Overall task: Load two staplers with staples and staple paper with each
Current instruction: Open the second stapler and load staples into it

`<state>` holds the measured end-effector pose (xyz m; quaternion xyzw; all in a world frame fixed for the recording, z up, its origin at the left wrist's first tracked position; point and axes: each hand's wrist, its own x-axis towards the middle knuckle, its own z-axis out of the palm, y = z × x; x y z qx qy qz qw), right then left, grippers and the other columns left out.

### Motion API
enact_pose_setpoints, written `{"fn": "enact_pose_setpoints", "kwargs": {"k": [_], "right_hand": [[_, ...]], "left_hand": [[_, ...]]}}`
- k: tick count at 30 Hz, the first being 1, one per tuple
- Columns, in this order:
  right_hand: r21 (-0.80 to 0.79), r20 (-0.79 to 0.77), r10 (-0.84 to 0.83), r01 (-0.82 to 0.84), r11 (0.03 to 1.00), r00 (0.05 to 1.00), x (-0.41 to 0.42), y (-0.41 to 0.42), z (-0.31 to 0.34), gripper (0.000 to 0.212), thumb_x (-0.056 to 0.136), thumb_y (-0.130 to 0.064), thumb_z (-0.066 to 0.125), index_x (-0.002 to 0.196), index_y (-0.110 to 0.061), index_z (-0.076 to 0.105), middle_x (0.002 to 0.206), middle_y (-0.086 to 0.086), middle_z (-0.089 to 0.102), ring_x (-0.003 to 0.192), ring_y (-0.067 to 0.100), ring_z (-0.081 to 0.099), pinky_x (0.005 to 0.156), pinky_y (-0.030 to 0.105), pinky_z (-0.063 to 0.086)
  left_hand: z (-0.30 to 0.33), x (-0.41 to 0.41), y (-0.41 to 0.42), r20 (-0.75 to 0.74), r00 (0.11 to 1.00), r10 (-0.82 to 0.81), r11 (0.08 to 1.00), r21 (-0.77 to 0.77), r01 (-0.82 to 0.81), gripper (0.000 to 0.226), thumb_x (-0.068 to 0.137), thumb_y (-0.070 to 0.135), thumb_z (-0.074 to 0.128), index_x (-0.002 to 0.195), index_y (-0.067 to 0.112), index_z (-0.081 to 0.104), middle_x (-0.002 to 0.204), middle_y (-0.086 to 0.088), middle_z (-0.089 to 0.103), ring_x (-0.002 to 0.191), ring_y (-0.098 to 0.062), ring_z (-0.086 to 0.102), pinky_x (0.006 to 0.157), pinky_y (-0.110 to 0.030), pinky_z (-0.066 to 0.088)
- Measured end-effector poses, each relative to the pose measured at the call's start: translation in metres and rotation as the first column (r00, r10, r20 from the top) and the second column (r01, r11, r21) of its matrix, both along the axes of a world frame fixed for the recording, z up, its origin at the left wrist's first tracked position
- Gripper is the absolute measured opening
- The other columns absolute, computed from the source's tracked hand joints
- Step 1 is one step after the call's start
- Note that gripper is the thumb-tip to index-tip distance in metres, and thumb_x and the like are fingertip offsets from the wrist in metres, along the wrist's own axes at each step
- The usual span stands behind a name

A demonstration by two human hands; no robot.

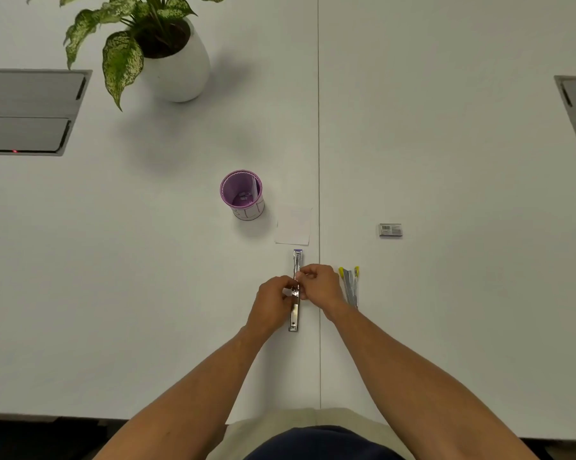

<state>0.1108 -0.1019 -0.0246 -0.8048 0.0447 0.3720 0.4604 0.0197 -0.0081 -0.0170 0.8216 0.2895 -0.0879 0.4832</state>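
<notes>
Both hands meet over the opened purple stapler (295, 290): left hand (273, 298) and right hand (318, 282) pinch its middle. It lies flat on the surface (147, 293). Just right lies the yellow stapler (350, 287); farther off, paper (294, 226) and a staple box (390, 230).

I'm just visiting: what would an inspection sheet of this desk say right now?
Surface: white table, seam down the middle.
Job's things: purple stapler opened flat; yellow stapler right of it; paper beyond; staple box far right.
Clutter: purple cup; potted plant.
Hands: left hand and right hand both hold the purple stapler with curled fingers.
Cables: nothing seen.
Surroundings: grey panels set into the table at both edges.
</notes>
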Motion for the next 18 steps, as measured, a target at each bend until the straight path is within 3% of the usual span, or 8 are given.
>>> {"fn": "enact_pose_setpoints", "kwargs": {"k": [3,12,16,18], "right_hand": [[-0.058,0.051,0.086,-0.083,0.995,0.995,0.001,0.003,-0.003,0.014,0.091,-0.014,0.064,0.101,-0.007,0.070,0.093,0.014,0.074,0.086,0.030,0.070,0.083,0.046,0.058],[-0.097,0.085,0.125,-0.116,0.988,0.989,0.005,0.005,-0.005,0.005,0.088,-0.009,0.065,0.093,-0.007,0.065,0.088,0.016,0.071,0.083,0.030,0.069,0.078,0.047,0.058],[-0.090,0.105,0.109,-0.100,0.991,0.988,0.006,0.002,-0.003,0.012,0.092,-0.020,0.063,0.090,-0.008,0.065,0.087,0.014,0.071,0.081,0.030,0.069,0.078,0.048,0.057],[-0.090,0.128,0.086,-0.075,0.993,0.988,0.010,-0.002,-0.001,0.016,0.094,-0.023,0.060,0.091,-0.008,0.065,0.087,0.013,0.071,0.080,0.030,0.070,0.078,0.047,0.057]], "left_hand": [[-0.004,0.000,-0.003,-0.026,0.999,-0.043,0.997,0.070,0.045,0.028,0.086,-0.005,0.055,0.106,0.009,0.069,0.104,-0.009,0.068,0.090,-0.021,0.062,0.082,-0.027,0.049],[-0.007,0.009,-0.002,-0.118,0.991,-0.070,0.989,0.119,0.084,0.033,0.081,-0.005,0.056,0.107,0.011,0.068,0.102,-0.008,0.065,0.092,-0.024,0.062,0.080,-0.034,0.051],[-0.002,0.007,0.000,-0.072,0.994,-0.077,0.991,0.107,0.085,0.039,0.077,0.001,0.059,0.112,0.017,0.064,0.111,-0.001,0.056,0.088,-0.018,0.061,0.076,-0.028,0.049],[0.004,0.006,0.001,-0.026,0.998,-0.055,0.982,0.180,0.059,0.039,0.072,0.013,0.064,0.110,0.021,0.063,0.111,0.005,0.053,0.087,-0.016,0.059,0.074,-0.031,0.050]]}}
